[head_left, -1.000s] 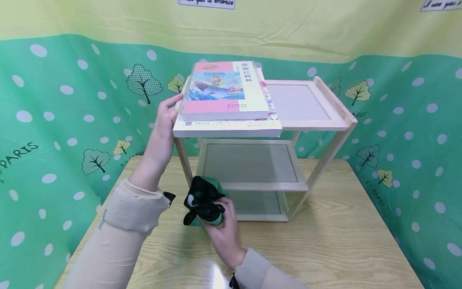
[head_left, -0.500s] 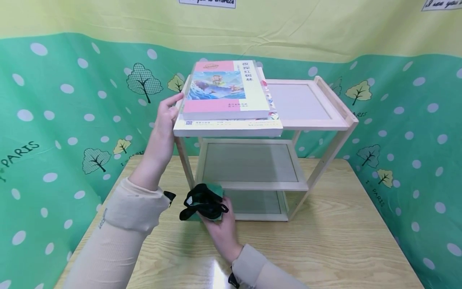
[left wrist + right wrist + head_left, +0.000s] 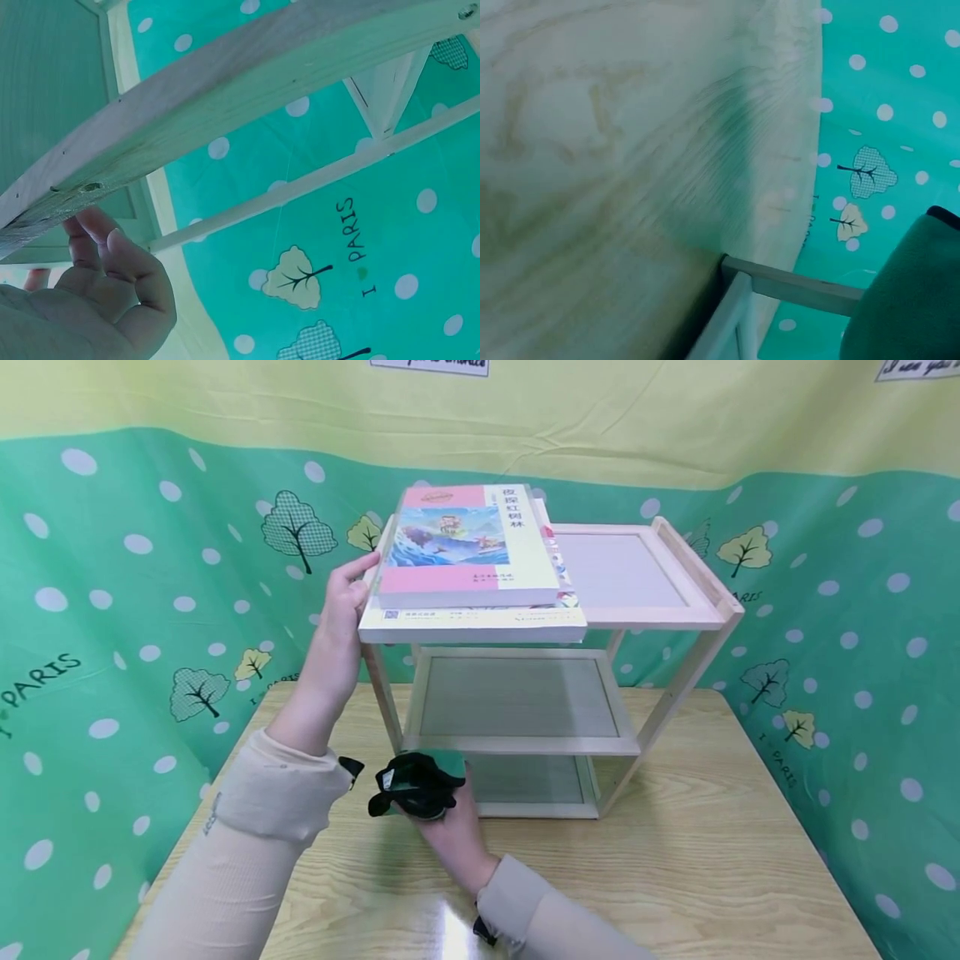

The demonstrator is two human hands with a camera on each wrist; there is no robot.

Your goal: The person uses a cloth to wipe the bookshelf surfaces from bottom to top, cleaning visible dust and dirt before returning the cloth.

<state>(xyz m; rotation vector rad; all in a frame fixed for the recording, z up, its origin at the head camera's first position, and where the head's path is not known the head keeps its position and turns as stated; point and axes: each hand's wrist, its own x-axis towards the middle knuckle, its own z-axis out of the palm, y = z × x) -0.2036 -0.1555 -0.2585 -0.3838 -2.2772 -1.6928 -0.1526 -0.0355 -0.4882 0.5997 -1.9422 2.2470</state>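
In the head view my left hand (image 3: 348, 606) grips the upper left side of a pale wooden shelf rack (image 3: 517, 745), beside two stacked books. On top lies a book (image 3: 450, 539) with a pink and white cover; a larger book (image 3: 480, 631) lies under it. The left wrist view shows bent fingers (image 3: 94, 232) against a wooden bar (image 3: 172, 124). My right hand (image 3: 456, 839) holds a green fabric item (image 3: 450, 762) with a black fabric top (image 3: 416, 785), low at the rack's left front. In the right wrist view its green side (image 3: 911, 300) shows, with the hand out of sight.
The rack stands on a wood-grain table (image 3: 712, 860). Its top shelf (image 3: 615, 568) has a raised right end, and two lower shelves are stacked beneath, including the middle shelf (image 3: 517, 693). A green and yellow curtain (image 3: 150, 610) surrounds the back and sides.
My right hand has shifted slightly down and left with the green fabric item, whose black top now sits lower in the head view. My left hand, the books and the rack stay put.
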